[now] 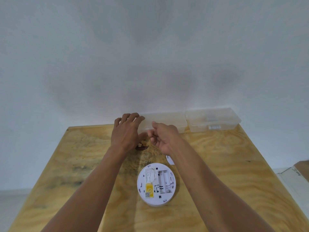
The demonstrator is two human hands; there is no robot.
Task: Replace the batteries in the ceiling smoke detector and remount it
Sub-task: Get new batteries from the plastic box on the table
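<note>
A round white smoke detector (156, 184) lies back-side up on the plywood table (234, 173), its battery bay showing white slots and a yellow label beside them. A white piece (170, 159), likely its cover, peeks out under my right forearm. My left hand (127, 131) reaches to the left end of a clear plastic box (167, 121) at the table's far edge, fingers spread over its corner. My right hand (162, 136) hovers at the box's front, fingers loosely curled; whether it pinches anything is hidden. A second clear box (213, 121) with batteries stands to the right.
A plain white wall rises behind the table. A dark brown knot or stain (142, 147) marks the wood below my left hand. At the right edge a brown cardboard corner (302, 169) sits beyond the table on a pale floor.
</note>
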